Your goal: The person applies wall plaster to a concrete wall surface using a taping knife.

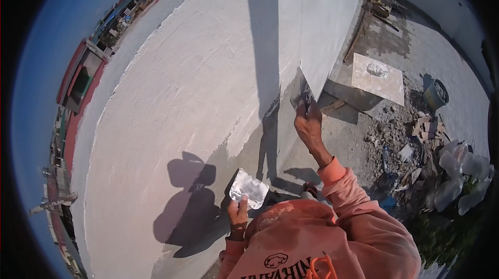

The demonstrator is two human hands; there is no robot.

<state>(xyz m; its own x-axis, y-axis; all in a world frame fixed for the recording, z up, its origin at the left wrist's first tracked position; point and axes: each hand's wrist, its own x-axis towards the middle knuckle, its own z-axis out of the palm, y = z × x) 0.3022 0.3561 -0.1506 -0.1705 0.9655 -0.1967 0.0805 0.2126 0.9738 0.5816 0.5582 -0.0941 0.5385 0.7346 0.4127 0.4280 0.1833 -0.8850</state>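
Note:
My right hand (309, 123) is closed round the handle of a flat metal trowel (301, 89), whose blade lies at the wall's surface. Below and to the left, my left hand (238, 212) grips a small board (249, 189) covered with white plaster, held near my body. The wall (182, 81) beside me is coated in pale plaster over most of its face, with a darker grey strip low down near the trowel. Shadows of my head and body fall across it.
A pale board (378, 78) with a plaster heap rests on a block at the right. Beyond it stands a bucket (436, 95). Rubble (387, 136) and plastic bags (460, 167) lie on the ground at the right. Wooden pieces lie along the wall's base.

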